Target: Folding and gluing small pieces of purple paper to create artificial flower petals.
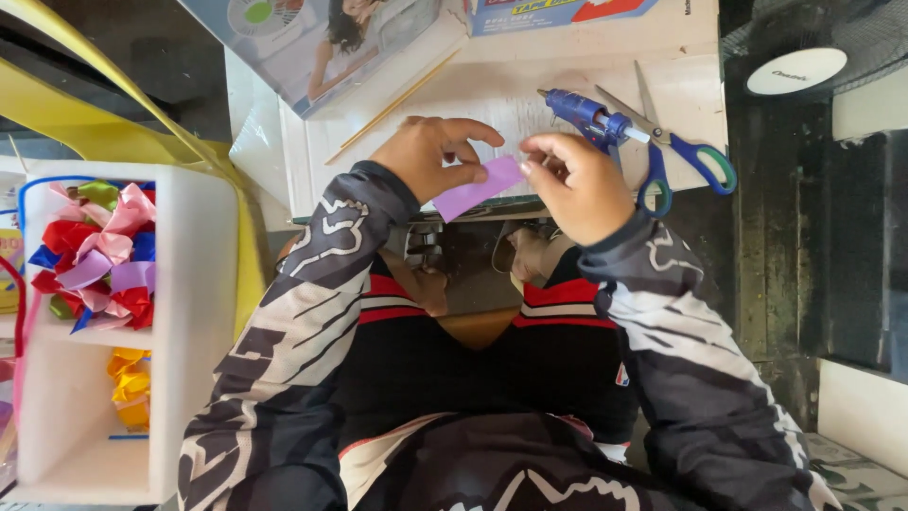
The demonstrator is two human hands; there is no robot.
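White board (492,104), glue gun (586,115), scissors (676,151), dark floor (776,237)

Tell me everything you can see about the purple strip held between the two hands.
The purple strip is a short, flat band, plain light purple, looking like ribbon or paper. It lies tilted, its right end higher. The left hand pinches its lower left part; the right hand pinches its upper right end. It hangs above the white board's front edge.

Single head-worn view, looking steeply down, close over lap and worktable (530,66)
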